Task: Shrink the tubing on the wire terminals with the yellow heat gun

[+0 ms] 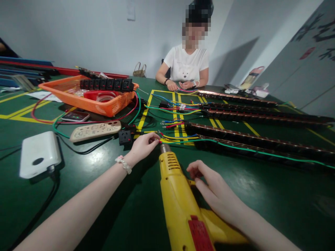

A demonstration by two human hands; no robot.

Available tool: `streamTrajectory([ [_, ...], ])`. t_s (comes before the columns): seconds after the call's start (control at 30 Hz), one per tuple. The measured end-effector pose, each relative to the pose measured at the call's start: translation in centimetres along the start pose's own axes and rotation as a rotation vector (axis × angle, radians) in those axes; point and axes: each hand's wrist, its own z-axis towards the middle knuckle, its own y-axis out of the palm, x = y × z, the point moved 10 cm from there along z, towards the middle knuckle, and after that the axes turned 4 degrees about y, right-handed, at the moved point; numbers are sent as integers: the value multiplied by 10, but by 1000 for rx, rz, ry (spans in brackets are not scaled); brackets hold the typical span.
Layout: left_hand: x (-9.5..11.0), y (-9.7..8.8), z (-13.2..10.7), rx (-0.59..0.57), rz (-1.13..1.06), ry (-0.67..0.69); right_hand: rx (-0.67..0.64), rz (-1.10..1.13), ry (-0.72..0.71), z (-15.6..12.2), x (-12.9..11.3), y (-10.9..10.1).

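My left hand (142,145) pinches the ends of coloured wires (178,138) that run out of a long black power strip (256,143) on the green table. A yellow heat gun (180,202) points its metal nozzle at the pinched wire ends. My right hand (217,193) rests against the heat gun's handle, fingers curled around it. Several more long black strips (261,118) with coloured leads lie side by side further back.
An orange basket (86,101) holding black socket modules stands at the back left. A white power adapter (39,153), a beige socket panel (95,130), a phone (75,116) and loose cables lie at left. A person in a white shirt (187,64) sits across the table.
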Motion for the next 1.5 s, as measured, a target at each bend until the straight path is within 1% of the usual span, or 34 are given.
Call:
streamTrajectory([
  [0.1,-1,3,4,-12,-9,9,-94,-32,58,9,4,14],
  [0.2,1,4,3,-24,-24,44,-151,-55,103,14,8,24],
  [0.27,4,3,2,-21,-47,68,-170,-62,126,13,10,27],
  [0.37,8,2,-1,-17,-78,81,-181,-68,149,10,13,27],
  [0.5,8,2,-1,-18,-94,59,-204,-65,168,4,23,20],
  [0.63,4,2,-1,-11,-124,24,-168,-83,240,-4,48,3],
  [0.8,1,3,-2,-26,-142,-19,-135,-43,358,-26,83,-18],
  [0.9,-1,6,-3,-50,-112,-31,-88,-59,404,-37,98,-31],
  [1.0,0,7,-3,-56,-56,-30,-77,-53,473,-43,110,-36],
  [1.07,1,6,-3,-52,-29,-25,-79,-58,500,-43,114,-36],
  [1.2,10,2,-3,-26,1,24,-40,-135,496,-40,112,-39],
  [1.4,15,2,-3,4,27,74,-58,-67,585,-44,112,-38],
  [1.5,18,1,-3,43,73,129,-44,-90,582,-42,111,-39],
])
